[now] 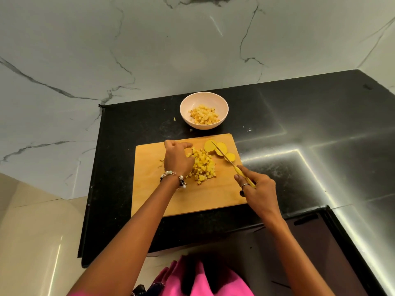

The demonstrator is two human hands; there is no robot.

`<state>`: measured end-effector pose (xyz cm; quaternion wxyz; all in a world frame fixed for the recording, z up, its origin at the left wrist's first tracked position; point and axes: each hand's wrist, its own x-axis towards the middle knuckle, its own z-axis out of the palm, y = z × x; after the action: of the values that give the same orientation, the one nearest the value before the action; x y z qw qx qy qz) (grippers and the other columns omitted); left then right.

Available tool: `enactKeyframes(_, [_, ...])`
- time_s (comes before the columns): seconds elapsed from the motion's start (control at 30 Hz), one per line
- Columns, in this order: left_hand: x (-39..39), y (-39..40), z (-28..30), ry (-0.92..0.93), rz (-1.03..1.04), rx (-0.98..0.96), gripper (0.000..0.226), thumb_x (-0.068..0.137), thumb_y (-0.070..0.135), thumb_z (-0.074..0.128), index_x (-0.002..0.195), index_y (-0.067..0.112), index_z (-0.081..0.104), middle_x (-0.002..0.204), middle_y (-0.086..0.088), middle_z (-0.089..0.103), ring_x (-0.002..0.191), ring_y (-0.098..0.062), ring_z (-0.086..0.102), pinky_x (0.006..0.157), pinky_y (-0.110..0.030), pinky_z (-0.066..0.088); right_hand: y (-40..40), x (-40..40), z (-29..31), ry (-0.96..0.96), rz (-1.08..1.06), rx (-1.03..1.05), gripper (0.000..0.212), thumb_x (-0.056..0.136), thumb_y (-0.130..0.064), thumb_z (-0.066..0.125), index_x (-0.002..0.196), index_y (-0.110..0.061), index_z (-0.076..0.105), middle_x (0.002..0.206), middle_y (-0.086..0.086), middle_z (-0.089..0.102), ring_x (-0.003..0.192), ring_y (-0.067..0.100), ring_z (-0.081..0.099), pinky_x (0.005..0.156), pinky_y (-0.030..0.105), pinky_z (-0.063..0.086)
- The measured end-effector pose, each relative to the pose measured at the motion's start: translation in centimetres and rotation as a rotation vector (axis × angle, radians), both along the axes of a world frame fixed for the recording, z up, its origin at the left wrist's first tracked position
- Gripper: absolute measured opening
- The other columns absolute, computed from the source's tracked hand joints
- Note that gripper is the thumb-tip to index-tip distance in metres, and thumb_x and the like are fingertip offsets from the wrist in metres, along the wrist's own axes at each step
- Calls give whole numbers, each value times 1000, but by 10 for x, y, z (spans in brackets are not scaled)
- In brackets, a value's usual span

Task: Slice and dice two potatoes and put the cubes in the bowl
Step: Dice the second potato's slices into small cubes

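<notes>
Nearest the camera: pink clothing (pixel 205 283) at the bottom edge, both forearms reaching out over the black surface (pixel 299 129).

Wooden cutting board (pixel 192 201) lies flat on the surface, its near half bare.

Right hand (pixel 259 190) is over the board's right edge, fingers curled round the yellow handle of a knife (pixel 230 162), index finger laid along the top of the handle. There is a ring on one finger. The blade points away and to the left, its tip over the potato slices (pixel 218 149). Whether the edge touches the slices I cannot tell.

Left hand (pixel 178 158) sits on the board's left-centre, beaded bracelet (pixel 173 176) on the wrist. Fingers are loosely curled and bunched together with the tips pointing right, at the far-left edge of the pile of potato cubes (pixel 203 165). The hand borders the pile's left side; the fingers touch or nearly touch the cubes, but no cube is visibly pinched.

The cube pile is mid-board, between the two hands, just right of the left hand's fingers. The slices, a few round yellow discs lying flat and overlapping, are at the far-right corner of the board, just beyond the pile and apart from both hands' fingers.

A couple of small potato scraps (pixel 160 162) lie on the board left of the left hand.

Beyond the board, near its far edge but not touching: a pale bowl (pixel 204 99) upright on the surface, with diced potato (pixel 204 117) in the bottom. A tiny yellow bit (pixel 174 119) lies on the surface left of the bowl.

Farthest: a white marble wall (pixel 149 50) with grey veins.
</notes>
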<state>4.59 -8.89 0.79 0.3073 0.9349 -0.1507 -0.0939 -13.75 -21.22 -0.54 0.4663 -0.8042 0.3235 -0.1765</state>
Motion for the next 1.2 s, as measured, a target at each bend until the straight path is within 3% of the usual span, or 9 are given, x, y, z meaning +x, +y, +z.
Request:
enactKeyframes(0.1, [0, -20, 3, -181, -160, 154, 40, 83, 41, 64, 122, 34, 60, 132, 2, 39, 121, -22, 38, 92, -40, 31, -5, 2, 0, -17, -25, 33, 37, 87, -27, 66, 123, -19, 63, 92, 2, 73, 72, 19, 68, 68, 41, 57])
enactKeyframes(0.17, [5, -37, 3, -258, -329, 283, 49, 87, 42, 59, 135, 36, 47, 138, 6, 39, 129, -22, 30, 96, -45, 26, -7, 5, 1, -23, -32, 41, 37, 89, -27, 65, 124, -18, 63, 79, 1, 72, 69, 23, 68, 66, 41, 56])
enactKeyframes(0.27, [19, -58, 2, -225, -543, 516, 64, 90, 40, 57, 146, 33, 27, 144, 7, 39, 136, -22, 24, 104, -56, 17, -10, 9, 2, -38, -33, 46, 36, 90, -26, 63, 124, -16, 61, 72, -1, 70, 67, 22, 67, 60, 23, 54])
enactKeyframes(0.4, [31, -69, -1, -181, -616, 572, 67, 86, 42, 62, 144, 30, 31, 137, 4, 47, 136, -23, 26, 106, -60, 13, -11, 12, 1, -54, -45, 42, 37, 90, -25, 63, 125, -14, 60, 70, -6, 67, 66, 21, 66, 57, 16, 50])
enactKeyframes(0.67, [45, -66, -9, -86, -518, 383, 74, 72, 53, 72, 138, 39, 40, 136, -2, 40, 131, -26, 28, 101, -50, 26, -8, 10, 1, -103, -65, 42, 32, 91, -23, 61, 121, -14, 63, 65, 0, 65, 58, 7, 56, 54, 16, 48])
enactKeyframes(0.8, [48, -48, -6, 25, -304, -82, 72, 66, 43, 81, 131, 30, 52, 132, -6, 43, 120, -24, 44, 97, -43, 42, -7, 5, -3, -127, -14, -12, 18, 93, -23, 58, 93, -13, 72, 64, -5, 62, 52, 3, 52, 48, 24, 45])
enactKeyframes(0.9, [48, -13, -1, 108, -128, -319, 71, 64, 34, 84, 128, 24, 56, 125, -6, 48, 104, -19, 57, 87, -34, 53, -2, 2, -12, -127, 144, -101, 20, 91, -20, 61, 102, -8, 72, 76, -2, 67, 68, 9, 60, 65, 31, 50])
enactKeyframes(1.07, [38, 58, -11, 119, 130, -304, 74, 64, 31, 84, 130, 17, 54, 128, -8, 55, 107, -20, 58, 87, -32, 52, 19, 6, -26, -67, 543, -461, 33, 92, -33, 50, 104, -8, 69, 85, 5, 64, 79, 26, 54, 64, 35, 42])
enactKeyframes(1.2, [24, 93, -20, 98, 182, -186, 78, 60, 35, 86, 129, 16, 55, 127, -9, 53, 101, -18, 57, 87, -31, 50, 46, 19, -35, -53, 649, -665, 36, 91, -32, 43, 104, -8, 67, 92, 8, 61, 79, 29, 55, 56, 35, 46])
